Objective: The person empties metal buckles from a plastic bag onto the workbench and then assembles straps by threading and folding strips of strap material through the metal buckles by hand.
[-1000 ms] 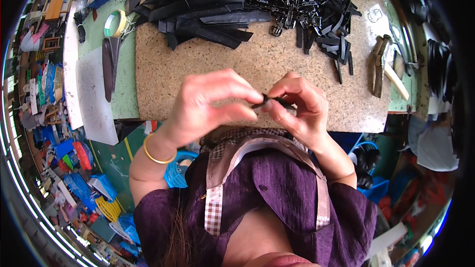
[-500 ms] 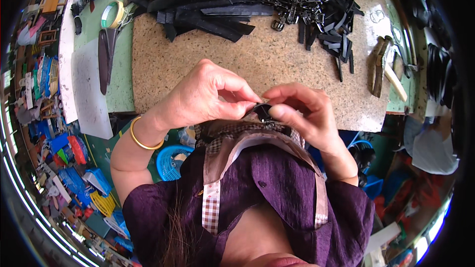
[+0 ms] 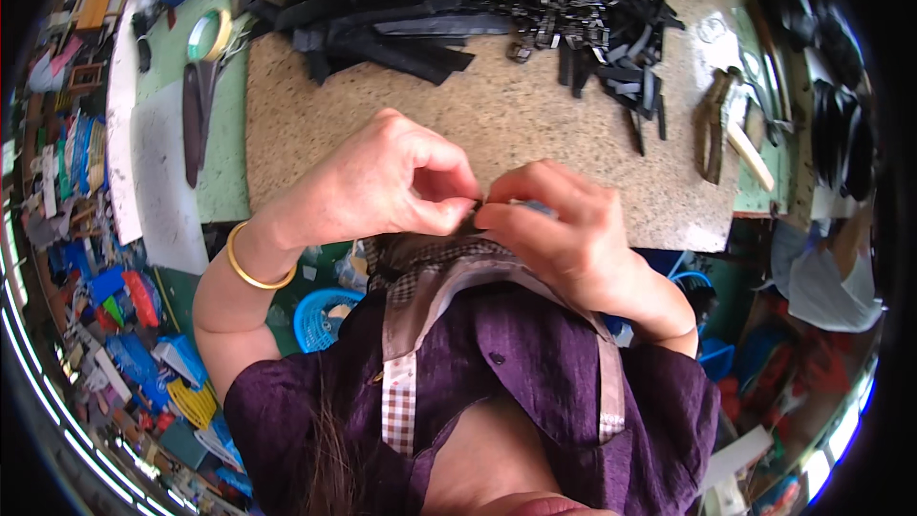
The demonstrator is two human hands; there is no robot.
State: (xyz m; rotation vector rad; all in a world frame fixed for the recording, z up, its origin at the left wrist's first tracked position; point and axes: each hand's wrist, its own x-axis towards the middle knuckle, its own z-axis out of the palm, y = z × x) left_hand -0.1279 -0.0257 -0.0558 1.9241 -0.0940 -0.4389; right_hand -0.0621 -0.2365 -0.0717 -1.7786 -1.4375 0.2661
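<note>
At the far left, a roll of tape (image 3: 208, 34) and a pair of scissors (image 3: 194, 119) are lying on a green mat (image 3: 225, 158) beside the speckled bench (image 3: 535, 134). The left hand (image 3: 382, 182), with a gold bangle (image 3: 253, 266) on its wrist, is hovering over the near edge of the bench, its fingers (image 3: 449, 215) pinched narrow on a small dark piece (image 3: 478, 215) that is mostly hidden. The right hand (image 3: 559, 229) is meeting it from the right, fingertips pressed to the same piece, both hands touching just above the purple shirt (image 3: 516, 373). At the far side a heap of black straps (image 3: 382, 10) is lying next to a pile of dark metal clips (image 3: 583, 0). Pliers (image 3: 712, 124) are resting near the right edge.
</note>
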